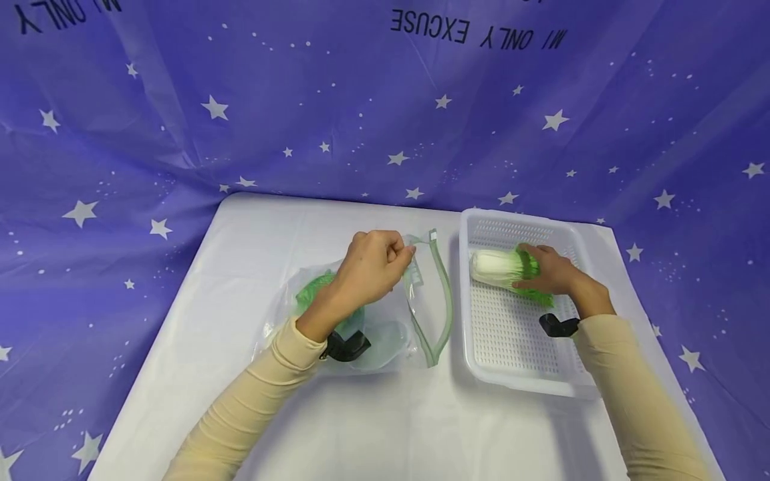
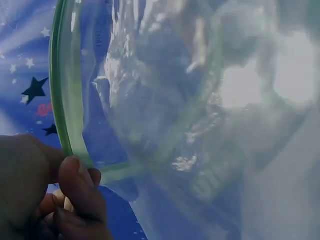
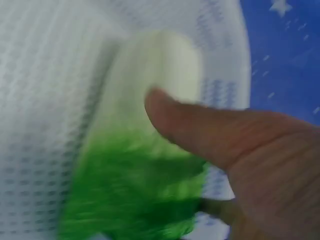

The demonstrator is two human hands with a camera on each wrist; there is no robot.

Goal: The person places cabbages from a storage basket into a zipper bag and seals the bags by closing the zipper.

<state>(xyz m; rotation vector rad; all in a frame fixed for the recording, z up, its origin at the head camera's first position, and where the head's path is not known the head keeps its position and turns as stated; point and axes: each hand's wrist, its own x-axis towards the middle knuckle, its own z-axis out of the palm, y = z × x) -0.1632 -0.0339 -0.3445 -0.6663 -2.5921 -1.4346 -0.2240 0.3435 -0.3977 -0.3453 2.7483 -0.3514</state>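
My left hand (image 1: 371, 264) pinches the green-edged opening of a clear zip bag (image 1: 385, 351) between thumb and fingers. The bag lies on its side, its mouth spread toward the basket. Inside it, partly covered by my forearm, is a green leafy item (image 1: 314, 288). In the white basket (image 1: 511, 381), my right hand (image 1: 555, 270) holds a Chinese cabbage (image 1: 496, 264) with a white base and green leaves. The right wrist view shows my thumb (image 3: 190, 122) lying across the cabbage, with fingers on its far side, mostly hidden.
The perforated basket stands right of the bag on a white-covered table (image 1: 421, 427). Behind the table hangs a purple star-patterned curtain (image 1: 361, 120). Black wrist straps (image 1: 347, 347) sit at both cuffs.
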